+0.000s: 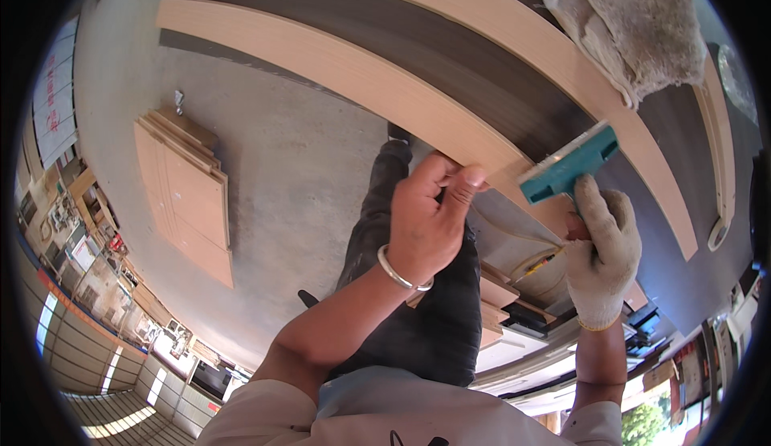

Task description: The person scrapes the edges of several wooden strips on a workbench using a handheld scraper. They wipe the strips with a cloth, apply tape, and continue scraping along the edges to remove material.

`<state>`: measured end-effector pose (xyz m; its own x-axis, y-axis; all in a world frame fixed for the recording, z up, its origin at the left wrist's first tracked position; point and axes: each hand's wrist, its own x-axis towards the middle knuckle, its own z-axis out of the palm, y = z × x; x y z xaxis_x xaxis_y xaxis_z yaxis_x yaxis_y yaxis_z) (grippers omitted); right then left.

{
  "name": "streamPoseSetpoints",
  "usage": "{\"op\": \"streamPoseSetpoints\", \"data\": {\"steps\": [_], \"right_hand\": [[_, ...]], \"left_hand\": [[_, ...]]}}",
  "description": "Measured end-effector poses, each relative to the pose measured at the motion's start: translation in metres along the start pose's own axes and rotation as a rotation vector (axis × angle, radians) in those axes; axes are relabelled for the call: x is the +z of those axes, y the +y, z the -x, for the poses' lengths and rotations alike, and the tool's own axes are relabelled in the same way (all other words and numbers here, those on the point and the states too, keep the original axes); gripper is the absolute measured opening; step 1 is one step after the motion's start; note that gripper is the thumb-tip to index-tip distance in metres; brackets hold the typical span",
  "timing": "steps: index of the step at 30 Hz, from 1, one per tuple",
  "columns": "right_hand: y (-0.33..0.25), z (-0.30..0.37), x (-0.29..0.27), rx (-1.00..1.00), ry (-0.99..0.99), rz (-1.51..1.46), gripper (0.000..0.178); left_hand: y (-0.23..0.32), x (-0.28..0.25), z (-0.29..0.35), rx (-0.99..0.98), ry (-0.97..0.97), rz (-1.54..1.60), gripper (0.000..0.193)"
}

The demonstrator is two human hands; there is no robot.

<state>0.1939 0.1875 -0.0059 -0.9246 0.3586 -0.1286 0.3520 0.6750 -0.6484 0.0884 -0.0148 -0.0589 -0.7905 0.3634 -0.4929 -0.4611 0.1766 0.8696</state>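
Observation:
My left hand (pixel 434 217), bare with a silver bangle at the wrist, pinches the near edge of a long pale wood strip (pixel 345 65) between thumb and fingers. In a whitish knit glove with some fingertips exposed, my right hand (pixel 602 249) grips a teal wide-bladed scraper (pixel 570 166). The scraper's long edge points away from me, over the right part of the near strip and the dark surface (pixel 385 27) beside it. A second pale strip (pixel 466 12) lies farther off, roughly parallel. My fingers hide part of the scraper's handle.
A fuzzy greyish cloth (pixel 642 24) lies across the far strip at the upper right. Another narrow strip (pixel 715 141) is at the far right. Stacked flat boards (pixel 185 197) rest on the concrete floor at left. More boards (pixel 498 293) sit below the work surface near my legs.

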Motion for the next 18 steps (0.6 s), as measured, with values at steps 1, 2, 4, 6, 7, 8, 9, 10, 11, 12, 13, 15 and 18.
{"op": "streamPoseSetpoints", "data": {"steps": [1,2,4,6,7,8,9,10,11,12,13,15,18], "right_hand": [[0.000,0.001,0.003,-0.036,0.056,-0.050,0.065],[0.000,0.005,0.006,-0.051,0.091,-0.066,0.063],[0.000,0.018,0.011,-0.030,0.134,-0.092,0.059],[-0.002,0.038,0.015,0.031,0.142,-0.153,0.056],[-0.004,0.049,0.019,0.082,0.142,-0.170,0.055],[-0.008,0.062,0.022,0.109,0.183,-0.215,0.055],[-0.013,0.075,0.027,0.166,0.217,-0.252,0.055],[-0.018,0.088,0.032,0.222,0.254,-0.268,0.055],[-0.025,0.098,0.036,0.272,0.273,-0.274,0.055],[-0.033,0.108,0.042,0.306,0.303,-0.234,0.054],[-0.039,0.113,0.043,0.306,0.267,-0.250,0.053],[-0.055,0.117,0.050,0.398,0.278,-0.349,0.051],[-0.072,0.098,0.053,0.394,0.260,-0.405,0.056]], "left_hand": [[0.000,-0.001,-0.001,0.005,-0.027,0.001,0.030],[0.000,-0.001,-0.001,-0.011,-0.038,-0.009,0.028],[0.004,-0.003,0.001,-0.007,-0.079,-0.002,0.017],[0.011,-0.007,0.005,0.059,-0.115,-0.152,0.012],[0.014,-0.011,0.006,0.132,-0.133,-0.303,0.014],[0.020,-0.016,0.008,0.204,-0.142,-0.448,0.018],[0.026,-0.021,0.011,0.338,-0.142,-0.572,0.032],[0.031,-0.024,0.010,0.445,-0.133,-0.646,0.033],[0.036,-0.026,0.009,0.548,-0.115,-0.700,0.035],[0.042,-0.029,0.006,0.651,-0.097,-0.753,0.037],[0.046,-0.037,-0.001,0.691,-0.106,-0.795,0.040],[0.054,-0.055,-0.021,0.724,-0.061,-0.947,0.039],[0.064,-0.082,-0.046,0.733,-0.059,-1.060,0.039]]}}
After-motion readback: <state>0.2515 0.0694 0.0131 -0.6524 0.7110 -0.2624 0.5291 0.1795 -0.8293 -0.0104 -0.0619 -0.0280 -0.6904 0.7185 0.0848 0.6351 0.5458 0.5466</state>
